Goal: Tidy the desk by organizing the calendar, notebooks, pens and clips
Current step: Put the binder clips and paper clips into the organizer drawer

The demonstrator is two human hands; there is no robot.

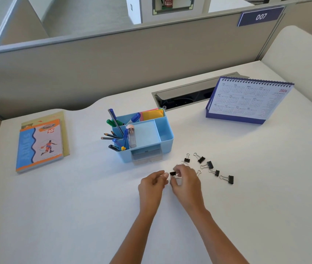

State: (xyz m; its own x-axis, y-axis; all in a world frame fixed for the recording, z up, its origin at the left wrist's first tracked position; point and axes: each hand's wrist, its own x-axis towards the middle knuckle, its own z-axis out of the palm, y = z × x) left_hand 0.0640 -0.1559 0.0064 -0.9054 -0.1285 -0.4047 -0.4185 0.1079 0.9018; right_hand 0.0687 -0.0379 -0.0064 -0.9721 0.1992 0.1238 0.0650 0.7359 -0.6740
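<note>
Several black binder clips lie scattered on the white desk, right of centre. My right hand pinches one black clip just above the desk. My left hand is beside it with its fingers curled, thumb close to the clip, holding nothing that I can see. A light blue organizer stands behind the hands, with pens and pencils in its left compartments and sticky notes at the back. Two notebooks are stacked at the left. A purple desk calendar stands at the right.
An open cable tray is set into the desk behind the organizer. A grey partition wall closes the back, with a sign reading 007. The organizer's small clear drawer faces me.
</note>
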